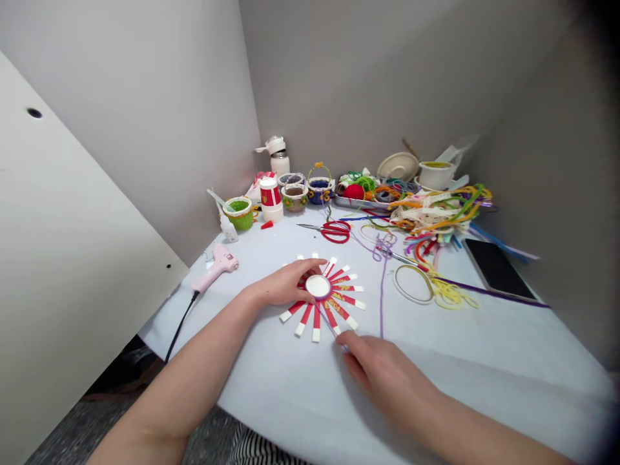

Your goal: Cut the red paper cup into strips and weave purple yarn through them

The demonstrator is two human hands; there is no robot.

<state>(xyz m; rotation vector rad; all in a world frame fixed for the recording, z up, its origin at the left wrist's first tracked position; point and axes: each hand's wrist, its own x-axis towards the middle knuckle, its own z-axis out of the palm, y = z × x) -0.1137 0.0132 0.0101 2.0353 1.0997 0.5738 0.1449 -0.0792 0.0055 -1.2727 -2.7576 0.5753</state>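
A paper cup cut into red-and-white strips lies flattened like a sunburst [339,298] on the white table, its round white base [318,286] in the middle. My left hand [285,283] rests flat on the strips at its left side, fingers stretched out toward the base. My right hand [375,367] sits just below the sunburst with fingertips pinched on a thin purple string [382,287] that runs up across the table.
A pink glue gun [216,267] with black cord lies left. Red scissors [333,230], small decorated cup baskets [295,192], a tray of coloured yarn [372,190], ribbon loops [414,284] and a dark phone [496,268] fill the back and right. Walls close in on three sides.
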